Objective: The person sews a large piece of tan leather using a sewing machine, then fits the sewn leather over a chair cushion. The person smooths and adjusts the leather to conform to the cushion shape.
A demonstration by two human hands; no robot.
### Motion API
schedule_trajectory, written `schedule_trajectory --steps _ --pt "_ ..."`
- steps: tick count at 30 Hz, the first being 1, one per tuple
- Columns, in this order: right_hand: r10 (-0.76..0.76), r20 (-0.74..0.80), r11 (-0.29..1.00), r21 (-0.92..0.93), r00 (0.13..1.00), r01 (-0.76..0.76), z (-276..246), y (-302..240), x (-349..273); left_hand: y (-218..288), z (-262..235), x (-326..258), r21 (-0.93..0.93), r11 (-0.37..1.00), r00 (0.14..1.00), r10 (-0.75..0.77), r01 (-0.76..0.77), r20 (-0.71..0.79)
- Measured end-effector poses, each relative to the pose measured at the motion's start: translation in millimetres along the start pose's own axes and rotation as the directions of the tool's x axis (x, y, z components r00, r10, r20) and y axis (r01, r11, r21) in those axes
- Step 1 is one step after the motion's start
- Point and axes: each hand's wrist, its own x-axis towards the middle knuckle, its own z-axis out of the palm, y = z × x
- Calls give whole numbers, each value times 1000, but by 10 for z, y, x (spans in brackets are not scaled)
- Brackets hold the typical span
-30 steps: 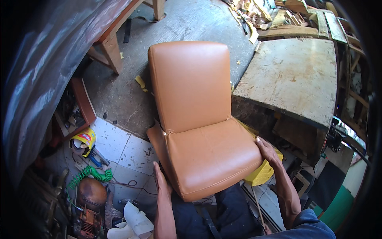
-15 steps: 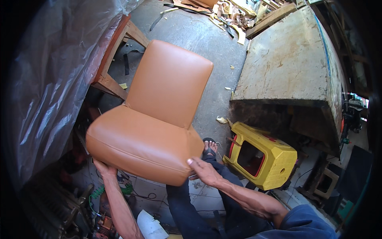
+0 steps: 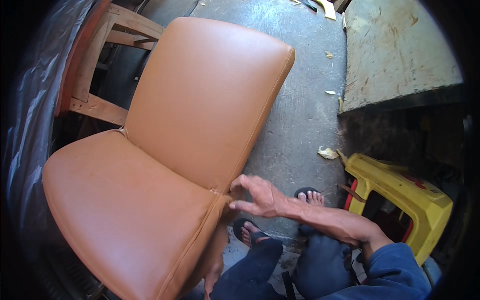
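A low armless chair (image 3: 210, 100), covered in tan-brown leather-like material, fills the left and middle of the view. Its backrest points away from me and its seat (image 3: 125, 200) lies nearer. My right hand (image 3: 260, 196) is at the right-hand corner where backrest meets seat. Its thumb and forefinger are apart, the fingertips close to or touching the cover there. Below the seat's right side, my left hand (image 3: 212, 272) shows only in part, against the chair's underside edge; its fingers are mostly hidden.
A yellow plastic casing (image 3: 430, 210) with a large opening lies at the right. Behind it stands a worn, pale wooden box-like bench (image 3: 395, 55). A wooden frame (image 3: 92, 95) and plastic sheeting (image 3: 30, 130) are at the left. Scraps (image 3: 327, 152) lie on the concrete floor.
The chair appears larger, closer and turned. My right hand has gone from the seat's front corner to the joint with the backrest. My left hand has moved from the front edge to the right side.
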Motion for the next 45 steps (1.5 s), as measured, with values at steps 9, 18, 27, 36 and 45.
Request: schedule_trajectory --steps 9,18,27,36,45 --pt "-187 27 938 303 982 170 18 152 14 -630 324 -64 284 959 993 -7 -26 116" --pt "-97 208 950 311 973 28 69 221 -99 -764 498 -336 327 941 989 40 -85 142" --pt "-113 236 970 237 965 56 -293 -116 175 -557 679 -395 369 897 969 204 -242 140" --pt "136 691 975 33 710 -219 -414 -462 757 -828 228 -406 613 790 969 151 0 -194" --pt "-36 332 990 139 943 -11 -76 -123 297 -808 151 -296 306 917 956 287 -255 -67"
